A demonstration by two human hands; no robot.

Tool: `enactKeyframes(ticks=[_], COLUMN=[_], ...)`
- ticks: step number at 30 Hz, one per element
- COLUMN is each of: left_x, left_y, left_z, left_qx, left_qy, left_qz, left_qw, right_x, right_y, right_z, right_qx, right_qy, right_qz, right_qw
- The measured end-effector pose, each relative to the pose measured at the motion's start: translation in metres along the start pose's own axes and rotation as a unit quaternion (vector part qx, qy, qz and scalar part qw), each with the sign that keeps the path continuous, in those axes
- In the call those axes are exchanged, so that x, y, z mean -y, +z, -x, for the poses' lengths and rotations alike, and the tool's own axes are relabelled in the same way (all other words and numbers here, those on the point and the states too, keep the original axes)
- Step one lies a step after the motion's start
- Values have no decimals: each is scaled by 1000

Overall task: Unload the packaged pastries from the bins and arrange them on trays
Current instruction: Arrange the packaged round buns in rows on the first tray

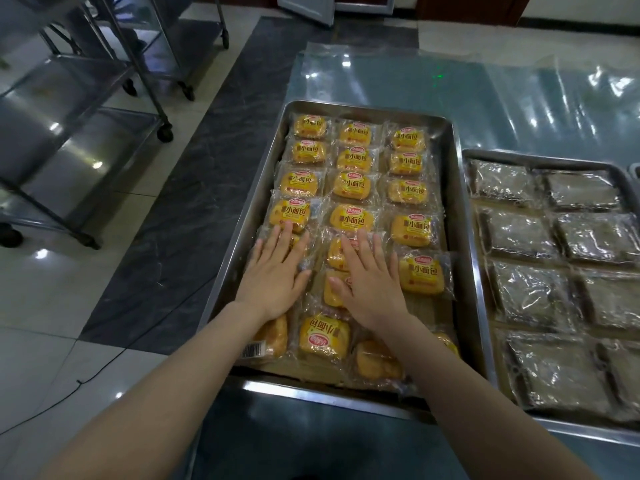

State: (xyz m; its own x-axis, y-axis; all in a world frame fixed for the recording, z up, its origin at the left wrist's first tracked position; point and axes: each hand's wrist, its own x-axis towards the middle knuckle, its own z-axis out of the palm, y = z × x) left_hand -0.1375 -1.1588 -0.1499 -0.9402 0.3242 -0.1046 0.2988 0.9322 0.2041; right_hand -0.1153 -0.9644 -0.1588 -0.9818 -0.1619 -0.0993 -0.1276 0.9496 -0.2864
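A steel tray [450,188] in front of me holds several yellow packaged pastries [349,183] laid in three columns. My left hand [277,275] lies flat with straight fingers on the packs in the left column. My right hand [370,282] lies flat on the packs in the middle column, fingers spread. At the tray's near end a few packs [323,336] lie askew, one upside down. No bin is in view.
A second steel tray [540,160] to the right holds several dark pastries in clear wrap. Both trays sit on a table covered with clear plastic sheet [415,81]. Steel wheeled racks [104,109] stand on the tiled floor to the left. A thin cable [104,365] runs over the floor.
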Motion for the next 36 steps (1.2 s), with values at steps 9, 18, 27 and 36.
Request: enactKeyframes(ticks=[9,18,27,36], left_x=[0,0,10,9], left_y=[6,-12,-9,-27], left_z=[68,105,110,121], left_qx=[49,-117,103,-32], left_qy=[-6,-76,-74,-174], left_qz=[97,198,253,477], left_qw=[994,970,959,861], right_x=[-2,14,30,32], right_y=[-20,-28,-13,-29], right_z=[54,71,80,78], right_qx=[-78,51,114,126], right_qy=[-35,-75,-97,-51], right_qz=[-24,-102,4,-87], right_qw=[996,991,989,987])
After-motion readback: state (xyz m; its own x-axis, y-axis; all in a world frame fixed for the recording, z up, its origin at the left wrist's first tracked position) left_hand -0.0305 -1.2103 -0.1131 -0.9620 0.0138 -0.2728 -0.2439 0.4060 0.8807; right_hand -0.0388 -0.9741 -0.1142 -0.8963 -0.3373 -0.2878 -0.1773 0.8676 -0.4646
